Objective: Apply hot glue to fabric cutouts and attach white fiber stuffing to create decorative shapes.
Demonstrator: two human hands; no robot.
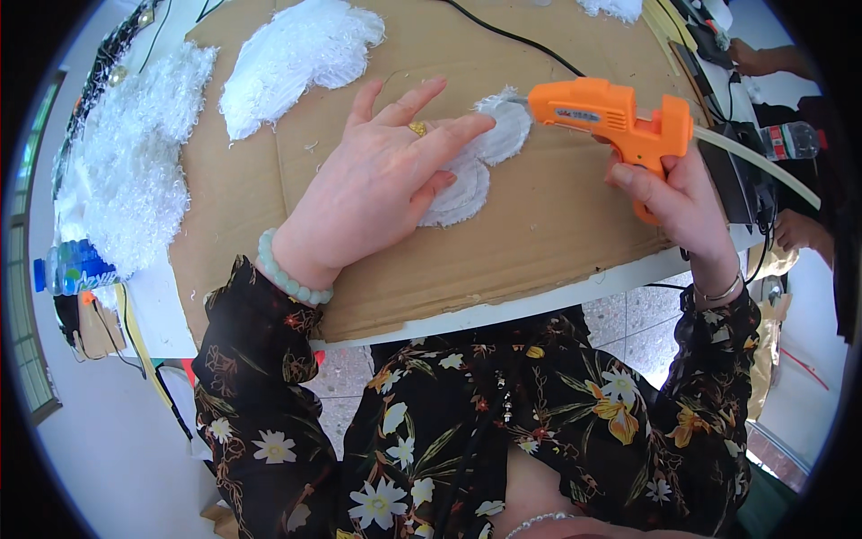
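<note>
The right hand [672, 190] has its fingers closed around the orange glue gun [593, 106], with nozzle [523, 102] near the white fabric piece's [508, 135] upper edge. The left hand [370, 175] spreads its fingers over this piece. Bare cardboard [561, 229] lies between it and the desk's [620, 280] near edge.

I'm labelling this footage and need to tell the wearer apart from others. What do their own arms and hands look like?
Both arms have black sleeves with a flower print, including white blooms. The left hand has a gold-coloured ring and a pale green bead bracelet; the right hand has a thin bangle.
</note>
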